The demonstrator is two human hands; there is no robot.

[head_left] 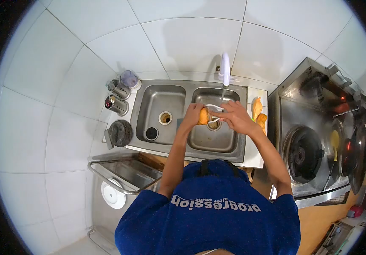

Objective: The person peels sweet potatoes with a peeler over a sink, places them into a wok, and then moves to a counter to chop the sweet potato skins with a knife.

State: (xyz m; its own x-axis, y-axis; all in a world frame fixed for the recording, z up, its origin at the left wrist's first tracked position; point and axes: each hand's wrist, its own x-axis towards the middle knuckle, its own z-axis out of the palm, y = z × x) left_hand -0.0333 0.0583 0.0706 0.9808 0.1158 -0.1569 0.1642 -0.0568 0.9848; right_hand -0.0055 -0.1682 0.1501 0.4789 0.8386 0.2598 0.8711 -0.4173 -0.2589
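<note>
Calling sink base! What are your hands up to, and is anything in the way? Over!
Left hand gripping orange piece. Right hand on white looped tool. Tap running close by; nothing seen blocking. Over.

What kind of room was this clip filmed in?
Most likely a kitchen, perhaps a commercial one: there is a double-basin steel sink with a running faucet, a large stove burner to its right, and perforated metal utensil holders to its left.
</note>
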